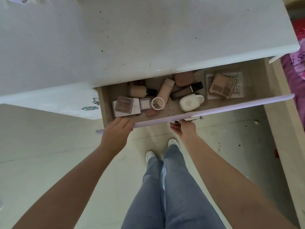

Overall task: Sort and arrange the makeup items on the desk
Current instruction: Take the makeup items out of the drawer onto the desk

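Hands (118, 128) on half-hidden drawer (231, 104)

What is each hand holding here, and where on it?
Left hand grips the drawer front's top edge; right hand holds its metal handle. No makeup held.

Just the one camera here, worn on the person's head and pointed steeply down and forward, so you're looking almost straight down past both forearms to the legs and shoes on the floor (231, 138). The white worktop (148, 38) fills the top half of the shot, with the open drawer (214, 108) just under its front edge around mid-frame, fairly close. It's a wide-angle lens, so straight edges bow toward the sides, and no second view shares the scene.
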The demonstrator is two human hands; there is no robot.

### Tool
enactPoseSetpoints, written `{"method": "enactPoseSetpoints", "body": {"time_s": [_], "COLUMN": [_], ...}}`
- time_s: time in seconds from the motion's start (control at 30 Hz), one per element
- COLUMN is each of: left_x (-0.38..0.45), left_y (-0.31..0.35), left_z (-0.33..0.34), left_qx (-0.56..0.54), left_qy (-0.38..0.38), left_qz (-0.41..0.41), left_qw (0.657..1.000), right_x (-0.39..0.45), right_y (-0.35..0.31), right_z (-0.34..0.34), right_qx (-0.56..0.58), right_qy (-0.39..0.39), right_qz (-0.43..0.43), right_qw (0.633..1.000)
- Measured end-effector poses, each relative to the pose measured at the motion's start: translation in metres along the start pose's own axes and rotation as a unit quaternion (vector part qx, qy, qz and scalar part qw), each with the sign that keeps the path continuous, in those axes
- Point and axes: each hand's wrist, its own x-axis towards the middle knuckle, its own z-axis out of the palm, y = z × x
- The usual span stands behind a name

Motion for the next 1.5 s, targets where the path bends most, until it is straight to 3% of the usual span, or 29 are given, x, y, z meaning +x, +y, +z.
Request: {"method": "enactPoseSetpoints", "body": {"time_s": [0.2, 0.27, 0.3, 0.33, 0.37, 0.43, 0.5, 0.57, 0.67, 0.77, 0.87, 0.93, 0.97, 1.13, 1.23, 1.33, 1.5], "left_x": [-0.004, -0.005, -0.003, -0.001, 0.0, 0.002, 0.0, -0.002, -0.001, -0.001, -0.007, -0.012, -0.014, -0.008, 0.009, 0.035, 0.052], "left_y": [0.003, -0.001, -0.004, -0.006, -0.008, -0.009, -0.008, -0.008, -0.006, -0.004, -0.001, -0.001, -0.001, 0.0, -0.012, -0.021, -0.023], "left_z": [0.009, 0.009, 0.008, 0.008, 0.007, 0.004, -0.002, -0.009, -0.017, -0.018, -0.013, -0.01, -0.009, -0.01, -0.012, 0.0, 0.033], "left_qx": [-0.021, -0.032, -0.044, -0.056, -0.068, -0.096, -0.102, -0.077, -0.06, -0.056, -0.059, -0.059, -0.061, -0.074, -0.12, -0.072, 0.01], "left_qy": [-0.019, -0.032, -0.043, -0.053, -0.065, -0.082, -0.104, -0.13, -0.143, -0.156, -0.152, -0.147, -0.145, -0.201, -0.248, -0.264, -0.282], "left_qz": [0.009, 0.016, 0.019, 0.017, 0.012, -0.001, -0.02, -0.039, -0.047, -0.046, -0.04, -0.042, -0.045, -0.082, -0.179, -0.238, -0.224], "left_qw": [1.0, 0.999, 0.998, 0.997, 0.996, 0.992, 0.989, 0.988, 0.987, 0.985, 0.986, 0.986, 0.987, 0.973, 0.944, 0.932, 0.933], "right_x": [0.005, -0.006, -0.016, -0.026, -0.034, -0.046, -0.055, -0.059, -0.059, -0.055, -0.049, -0.048, -0.047, -0.05, -0.046, -0.033, 0.001], "right_y": [0.005, 0.006, 0.006, 0.006, 0.008, 0.013, 0.009, 0.002, -0.006, -0.008, -0.007, -0.003, -0.002, -0.006, -0.022, -0.029, -0.017], "right_z": [-0.008, -0.015, -0.018, -0.021, -0.024, -0.026, -0.017, 0.0, 0.028, 0.036, 0.029, 0.025, 0.022, 0.028, 0.049, 0.081, 0.117], "right_qx": [0.009, -0.086, -0.187, -0.315, -0.445, -0.604, -0.603, -0.619, -0.799, -0.863, -0.86, -0.85, -0.845, -0.87, -0.856, -0.825, -0.833], "right_qy": [-0.071, -0.086, -0.079, -0.074, -0.075, -0.087, -0.084, -0.091, -0.076, -0.083, -0.097, -0.084, -0.085, -0.12, -0.177, -0.14, -0.063], "right_qz": [-0.013, -0.011, -0.02, -0.052, -0.115, -0.308, -0.54, -0.634, -0.493, -0.417, -0.421, -0.461, -0.469, -0.418, -0.388, -0.437, -0.436], "right_qw": [0.997, 0.993, 0.979, 0.945, 0.885, 0.73, 0.581, 0.455, 0.335, 0.275, 0.272, 0.24, 0.243, 0.233, 0.292, 0.331, 0.334]}}
